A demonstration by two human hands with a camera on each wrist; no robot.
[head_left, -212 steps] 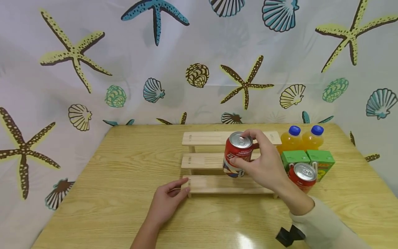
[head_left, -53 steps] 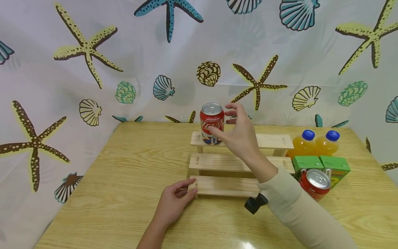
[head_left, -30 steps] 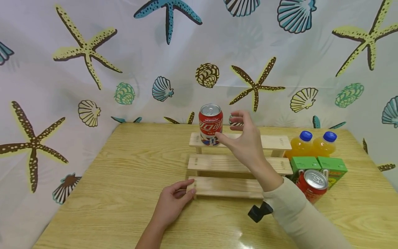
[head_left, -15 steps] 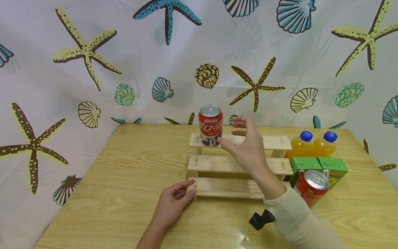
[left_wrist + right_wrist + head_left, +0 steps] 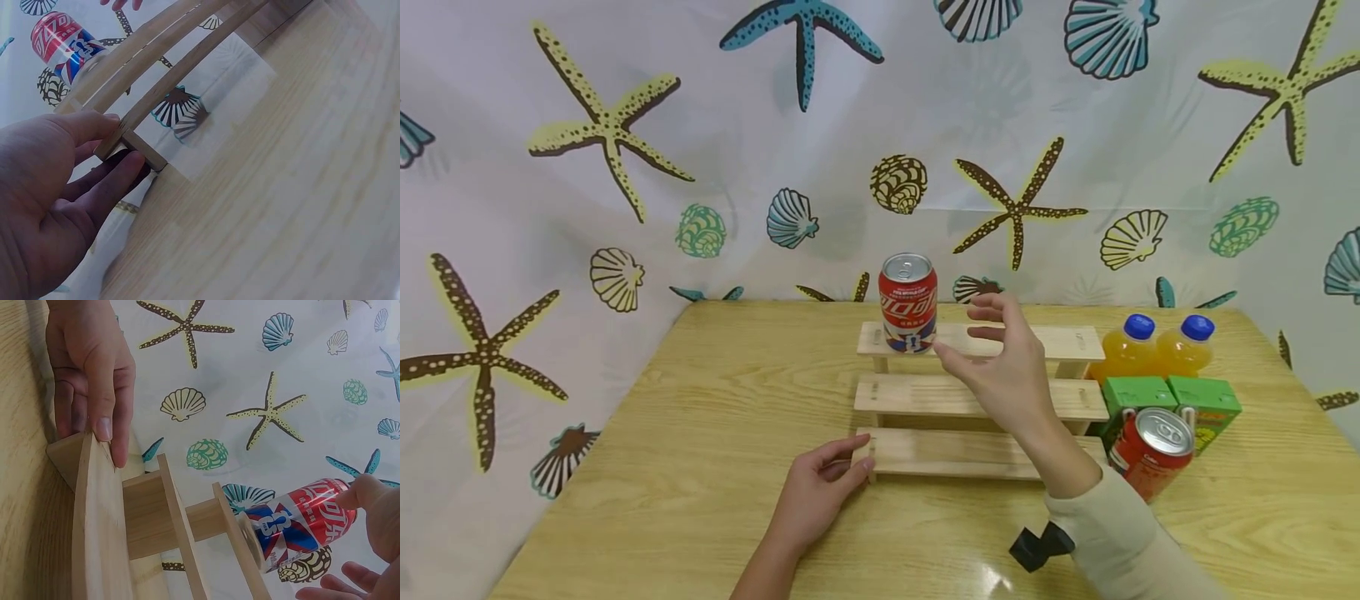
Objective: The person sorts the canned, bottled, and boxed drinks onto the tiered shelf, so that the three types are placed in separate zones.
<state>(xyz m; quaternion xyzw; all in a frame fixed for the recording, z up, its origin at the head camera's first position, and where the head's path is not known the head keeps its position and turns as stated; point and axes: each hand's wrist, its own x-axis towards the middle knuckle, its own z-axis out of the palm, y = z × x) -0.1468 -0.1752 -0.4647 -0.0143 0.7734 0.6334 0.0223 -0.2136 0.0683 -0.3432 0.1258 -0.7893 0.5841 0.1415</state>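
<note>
A red soda can (image 5: 908, 304) stands upright on the left end of the top step of a three-step wooden rack (image 5: 977, 396). To its right hangs my right hand (image 5: 1011, 367), fingers spread in a loose curve, with the thumb tip close by the can's base. The right wrist view shows the can (image 5: 306, 519) and a gap between it and the fingers. My left hand (image 5: 820, 492) grips the left end of the lowest step. In the left wrist view its thumb (image 5: 94, 125) lies on the board, with fingers against the leg below.
Right of the rack stands another red soda can (image 5: 1153, 458), in front of two green drink boxes (image 5: 1206, 408). Behind them are two orange juice bottles (image 5: 1183, 350) with blue caps. A cloth with sea-life prints (image 5: 850, 100) hangs behind the wooden table (image 5: 722, 400).
The right hand earlier held the soda can over the rack. Now the can stands on the top step, and the released hand has drawn right and down. The left hand keeps its grip.
</note>
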